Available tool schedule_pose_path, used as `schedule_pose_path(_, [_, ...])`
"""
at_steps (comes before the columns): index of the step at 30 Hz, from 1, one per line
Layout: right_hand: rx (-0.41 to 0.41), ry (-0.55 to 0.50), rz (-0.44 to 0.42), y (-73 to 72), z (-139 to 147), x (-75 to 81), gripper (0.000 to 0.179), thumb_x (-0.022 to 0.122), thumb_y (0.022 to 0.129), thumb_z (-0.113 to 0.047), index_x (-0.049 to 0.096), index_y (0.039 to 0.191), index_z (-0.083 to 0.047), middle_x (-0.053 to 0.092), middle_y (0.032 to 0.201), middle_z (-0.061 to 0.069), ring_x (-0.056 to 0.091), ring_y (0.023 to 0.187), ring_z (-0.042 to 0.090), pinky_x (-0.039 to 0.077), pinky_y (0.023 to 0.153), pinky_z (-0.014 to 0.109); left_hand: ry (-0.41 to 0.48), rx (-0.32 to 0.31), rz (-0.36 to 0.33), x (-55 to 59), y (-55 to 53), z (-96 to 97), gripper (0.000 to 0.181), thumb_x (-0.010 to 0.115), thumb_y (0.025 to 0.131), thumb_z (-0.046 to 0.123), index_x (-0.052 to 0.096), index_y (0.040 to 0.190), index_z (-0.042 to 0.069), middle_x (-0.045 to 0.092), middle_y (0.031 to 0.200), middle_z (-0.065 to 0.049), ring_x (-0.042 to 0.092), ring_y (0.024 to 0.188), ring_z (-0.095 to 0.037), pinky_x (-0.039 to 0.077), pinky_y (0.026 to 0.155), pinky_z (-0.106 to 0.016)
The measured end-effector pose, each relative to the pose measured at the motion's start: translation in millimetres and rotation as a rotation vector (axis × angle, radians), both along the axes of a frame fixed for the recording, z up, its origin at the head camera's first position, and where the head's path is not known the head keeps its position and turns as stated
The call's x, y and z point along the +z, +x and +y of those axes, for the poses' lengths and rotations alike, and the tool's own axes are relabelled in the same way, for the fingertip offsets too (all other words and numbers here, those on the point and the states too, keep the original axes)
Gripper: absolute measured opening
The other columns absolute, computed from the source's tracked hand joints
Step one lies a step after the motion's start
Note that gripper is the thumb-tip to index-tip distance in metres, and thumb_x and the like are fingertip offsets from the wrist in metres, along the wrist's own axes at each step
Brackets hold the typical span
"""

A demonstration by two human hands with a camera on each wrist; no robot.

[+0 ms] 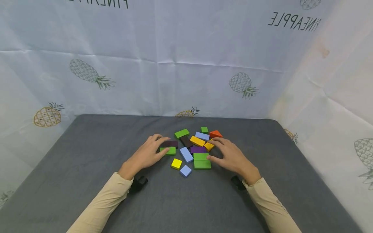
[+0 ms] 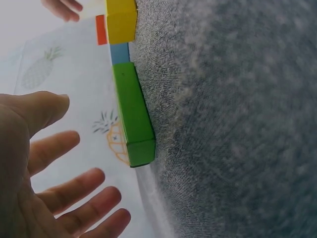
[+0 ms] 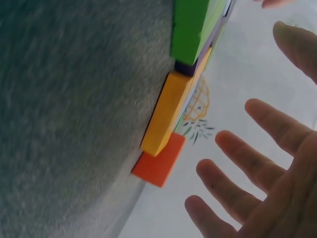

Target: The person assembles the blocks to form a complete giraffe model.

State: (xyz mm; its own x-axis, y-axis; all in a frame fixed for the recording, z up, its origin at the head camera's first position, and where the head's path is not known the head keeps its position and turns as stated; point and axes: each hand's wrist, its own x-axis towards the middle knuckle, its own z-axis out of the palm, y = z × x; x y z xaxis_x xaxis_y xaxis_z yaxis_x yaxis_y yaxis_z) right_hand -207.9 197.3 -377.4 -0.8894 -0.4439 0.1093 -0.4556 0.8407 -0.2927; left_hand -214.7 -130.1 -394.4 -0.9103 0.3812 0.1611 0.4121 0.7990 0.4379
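Several coloured blocks lie in a loose cluster on the grey cloth. My left hand (image 1: 148, 152) is at the cluster's left side, fingers spread, over a black block (image 1: 171, 144) and a green block (image 1: 172, 151). In the left wrist view its fingers stand apart beside the green block (image 2: 132, 109), holding nothing. My right hand (image 1: 230, 155) is on the other side, its thumb by two stacked-together green blocks (image 1: 202, 164) and its fingers near an orange block (image 1: 208, 146) and a red triangular block (image 1: 216, 133). In the right wrist view its fingers (image 3: 233, 193) are spread with nothing between them.
Between the hands lie a purple block (image 1: 198, 149), light blue blocks (image 1: 186, 154) and another black block (image 1: 186, 141). A yellow block (image 1: 176, 163) and a small light blue block (image 1: 185, 171) lie nearest me. A pineapple-print curtain (image 1: 175, 87) rises behind the grey table (image 1: 87, 161).
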Motion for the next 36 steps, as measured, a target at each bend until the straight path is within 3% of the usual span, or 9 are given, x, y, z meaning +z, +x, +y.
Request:
schedule_pose_path(15, [0.09, -0.008, -0.141, 7.5, -14.4, -4.7, 0.054, 0.071, 0.089, -0.045, 0.061, 0.135, -0.019, 0.055, 0.14, 0.01, 0.051, 0.129, 0.032, 0.041, 0.107, 0.058, -0.009, -0.059, -0.09, -1.6, 2.5, 1.5, 0.039, 0.064, 0.097, 0.028, 0.061, 0.134, 0.015, 0.057, 0.129, -0.011, 0.052, 0.118, -0.03, 0.047, 0.096, -0.052])
schedule_pose_path(21, [0.112, -0.002, -0.157, 8.9, -16.9, -8.3, 0.047, 0.075, 0.087, -0.041, 0.066, 0.127, -0.018, 0.059, 0.128, 0.008, 0.056, 0.117, 0.026, 0.047, 0.102, 0.052, -0.031, -0.065, -0.099, -2.2, 3.4, 2.2, 0.037, 0.065, 0.097, 0.027, 0.063, 0.132, 0.014, 0.058, 0.127, -0.01, 0.052, 0.115, -0.029, 0.048, 0.095, -0.051])
schedule_pose_path(29, [0.168, 0.025, -0.168, 9.2, -20.7, -9.5, 0.036, 0.078, 0.086, -0.03, 0.071, 0.118, -0.017, 0.06, 0.107, -0.001, 0.051, 0.094, 0.013, 0.047, 0.083, 0.035, -0.061, -0.067, -0.115, -0.1, 3.4, 2.8, 0.034, 0.068, 0.095, 0.023, 0.066, 0.128, 0.013, 0.058, 0.118, -0.008, 0.051, 0.103, -0.023, 0.047, 0.086, -0.042])
schedule_pose_path(36, [0.19, 0.036, -0.17, 9.1, -22.3, -10.1, 0.037, 0.077, 0.087, -0.026, 0.069, 0.121, -0.014, 0.062, 0.108, -0.001, 0.053, 0.093, 0.012, 0.048, 0.085, 0.036, -0.062, -0.085, -0.152, -1.7, 0.6, 2.3, 0.034, 0.07, 0.093, 0.018, 0.066, 0.126, 0.011, 0.057, 0.114, -0.007, 0.05, 0.097, -0.021, 0.046, 0.084, -0.039])
